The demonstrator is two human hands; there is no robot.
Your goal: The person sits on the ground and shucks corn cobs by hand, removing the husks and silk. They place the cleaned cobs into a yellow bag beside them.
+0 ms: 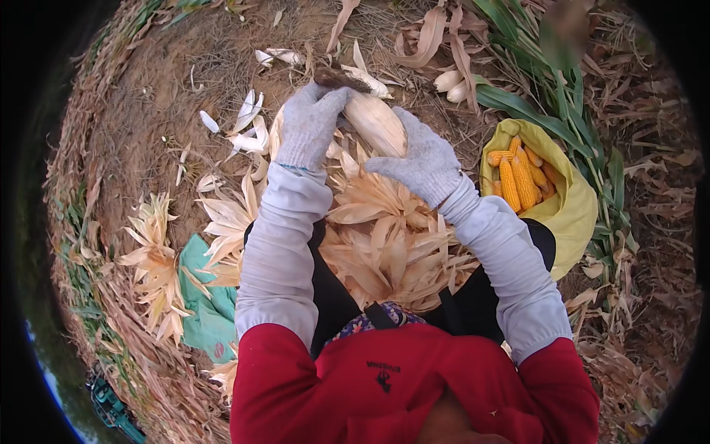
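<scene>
Both hands wear pale grey knitted gloves. An unpeeled corn ear (pixel 377 125) in dry, straw-coloured husk is held at a slant between them. At its upper end, by the dark brown corn silk (pixel 341 80), my left hand (pixel 312 125) grips the tip. My right hand (pixel 424 158) cups the lower right end, thumb below the ear and fingers partly hidden behind it. Another piece of pale husk (pixel 275 133) shows beside my left hand; whether it is touched I cannot tell. Below the ear, between my legs, lies a heap of opened dry husks (pixel 388 244).
A yellow woven sack (pixel 571 222) holding several bare corn cobs stands open at the right. Two pale ears (pixel 452 86) lie beyond it, near green corn stalks (pixel 532 114). At left are a green bag (pixel 208 311) and loose husks (pixel 152 261). White husk pieces (pixel 252 136) litter the soil.
</scene>
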